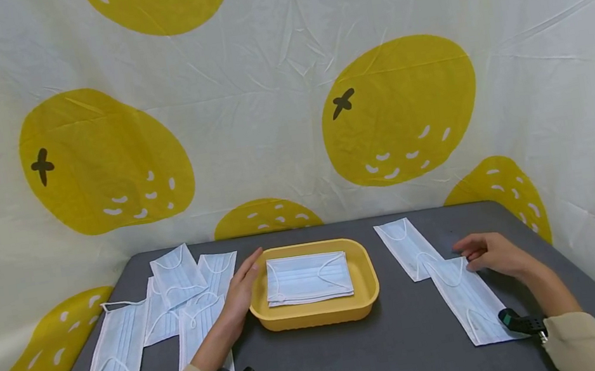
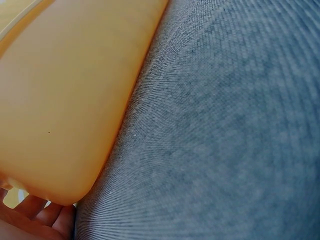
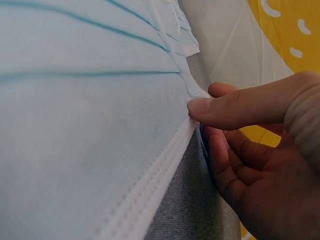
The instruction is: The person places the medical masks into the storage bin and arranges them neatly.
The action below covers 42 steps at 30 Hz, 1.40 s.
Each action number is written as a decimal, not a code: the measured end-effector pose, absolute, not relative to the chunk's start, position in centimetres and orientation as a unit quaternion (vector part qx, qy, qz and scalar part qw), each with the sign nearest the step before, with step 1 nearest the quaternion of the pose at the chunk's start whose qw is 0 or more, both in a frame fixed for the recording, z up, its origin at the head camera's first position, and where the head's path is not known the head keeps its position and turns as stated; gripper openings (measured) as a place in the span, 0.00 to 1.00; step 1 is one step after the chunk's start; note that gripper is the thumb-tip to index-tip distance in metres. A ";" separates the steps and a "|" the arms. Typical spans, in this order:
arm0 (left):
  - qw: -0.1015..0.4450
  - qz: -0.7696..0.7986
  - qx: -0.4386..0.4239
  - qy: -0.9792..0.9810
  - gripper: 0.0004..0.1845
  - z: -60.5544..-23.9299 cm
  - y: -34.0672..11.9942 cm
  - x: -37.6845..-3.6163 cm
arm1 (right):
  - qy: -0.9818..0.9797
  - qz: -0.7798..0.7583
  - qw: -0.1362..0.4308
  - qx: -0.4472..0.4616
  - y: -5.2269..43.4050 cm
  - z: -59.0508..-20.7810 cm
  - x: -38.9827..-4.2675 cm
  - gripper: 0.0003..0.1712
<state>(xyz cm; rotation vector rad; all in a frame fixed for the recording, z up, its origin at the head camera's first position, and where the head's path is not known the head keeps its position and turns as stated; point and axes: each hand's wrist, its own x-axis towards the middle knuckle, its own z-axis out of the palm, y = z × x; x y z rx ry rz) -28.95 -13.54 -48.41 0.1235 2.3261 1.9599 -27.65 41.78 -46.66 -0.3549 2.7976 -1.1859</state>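
A yellow tray [image 1: 317,318] stands mid-table with a small stack of blue face masks [image 1: 308,279] lying flat in it. Along its left side rests my left hand [image 1: 239,295], fingers extended against the wall; in the left wrist view those fingers [image 2: 47,217] touch the tray's [image 2: 65,110] end. On the right, my right hand [image 1: 495,253] pinches the upper corner of a face mask [image 1: 472,300]. The right wrist view shows the thumb [image 3: 235,107] on top of that mask [image 3: 95,125], with other fingers curled below the edge.
Another mask [image 1: 403,246] lies farther back on the right, its near end by the pinched one. Several loose masks [image 1: 178,274] overlap at the table's left. Behind the dark grey table [image 1: 325,367] hangs a white curtain [image 1: 259,120] with yellow fruit prints.
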 end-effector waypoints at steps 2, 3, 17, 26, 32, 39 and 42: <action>0.048 0.643 0.041 0.763 0.25 -48.4 -13.5 -28.9 | 0.915 -0.384 0.045 -0.115 41.7 -46.6 -27.6 0.25; 0.048 0.642 0.041 0.764 0.25 -48.4 -13.5 -28.8 | 0.914 -0.386 0.051 -0.114 41.7 -46.6 -27.6 0.25; 0.040 0.649 0.054 0.758 0.25 -48.2 -13.4 -28.9 | 0.862 -0.458 0.202 -0.084 42.7 -44.5 -26.7 0.40; 0.043 0.649 0.052 0.758 0.25 -48.1 -13.5 -28.8 | 0.815 -0.489 0.293 -0.104 43.8 -44.4 -26.5 0.28; 0.042 0.648 0.054 0.758 0.25 -48.2 -13.5 -28.9 | 0.790 -0.502 0.326 -0.134 44.3 -44.6 -26.4 0.22; 0.039 0.646 0.049 0.761 0.25 -48.1 -13.4 -28.8 | 0.799 -0.492 0.311 -0.148 44.1 -44.8 -26.8 0.23; 0.040 0.646 0.049 0.761 0.25 -48.0 -13.4 -28.7 | 0.812 -0.486 0.288 -0.144 43.9 -44.7 -26.8 0.24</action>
